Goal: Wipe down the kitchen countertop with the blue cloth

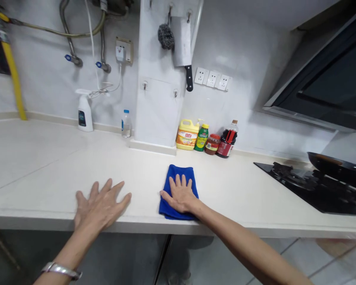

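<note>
A folded blue cloth (179, 173) lies on the white countertop (231, 190) near its front edge. My right hand (180, 196) rests flat on top of the cloth, fingers spread, pressing rather than gripping it. To the left, my left hand (99, 205) is over the counter's front edge with its fingers spread and nothing in them. A silver bracelet (61, 270) circles my left wrist.
Against the back wall stand a yellow jug (186, 135), a green bottle (201, 138), a red-lidded jar (212, 145) and a dark sauce bottle (227, 140). Farther left are a water bottle (126, 124) and a white spray bottle (84, 113). A gas stove (302, 186) holds a wok (338, 168). A cleaver (182, 43) hangs above.
</note>
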{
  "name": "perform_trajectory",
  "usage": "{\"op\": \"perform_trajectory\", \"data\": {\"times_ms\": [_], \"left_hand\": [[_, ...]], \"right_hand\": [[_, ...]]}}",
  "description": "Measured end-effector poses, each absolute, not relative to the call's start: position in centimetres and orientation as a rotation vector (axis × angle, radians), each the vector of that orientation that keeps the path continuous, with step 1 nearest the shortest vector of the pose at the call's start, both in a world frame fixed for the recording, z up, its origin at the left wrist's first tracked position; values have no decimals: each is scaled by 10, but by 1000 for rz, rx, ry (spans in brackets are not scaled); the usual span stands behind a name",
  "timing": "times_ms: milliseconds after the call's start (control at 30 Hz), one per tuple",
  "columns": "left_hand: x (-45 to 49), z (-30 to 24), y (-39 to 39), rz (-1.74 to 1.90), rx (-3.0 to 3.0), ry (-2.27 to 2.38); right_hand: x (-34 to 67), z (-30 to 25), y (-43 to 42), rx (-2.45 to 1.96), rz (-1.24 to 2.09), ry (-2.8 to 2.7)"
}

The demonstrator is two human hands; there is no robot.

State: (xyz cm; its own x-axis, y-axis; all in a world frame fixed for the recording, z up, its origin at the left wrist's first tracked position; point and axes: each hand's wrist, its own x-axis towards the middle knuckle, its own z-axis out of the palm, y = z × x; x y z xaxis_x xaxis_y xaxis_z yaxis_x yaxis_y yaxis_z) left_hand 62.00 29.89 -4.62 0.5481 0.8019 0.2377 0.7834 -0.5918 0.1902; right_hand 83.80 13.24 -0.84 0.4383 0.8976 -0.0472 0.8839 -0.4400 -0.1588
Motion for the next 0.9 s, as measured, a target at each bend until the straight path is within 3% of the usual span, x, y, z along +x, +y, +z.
{"op": "perform_trajectory", "data": {"times_ms": [300, 900], "left_hand": [[625, -16, 270, 270, 2657, 1520], [625, -23, 271, 379, 2570, 1509]], "right_hand": [[802, -8, 233, -2382, 226, -1798], [820, -4, 351, -2306, 251, -1877]]}}
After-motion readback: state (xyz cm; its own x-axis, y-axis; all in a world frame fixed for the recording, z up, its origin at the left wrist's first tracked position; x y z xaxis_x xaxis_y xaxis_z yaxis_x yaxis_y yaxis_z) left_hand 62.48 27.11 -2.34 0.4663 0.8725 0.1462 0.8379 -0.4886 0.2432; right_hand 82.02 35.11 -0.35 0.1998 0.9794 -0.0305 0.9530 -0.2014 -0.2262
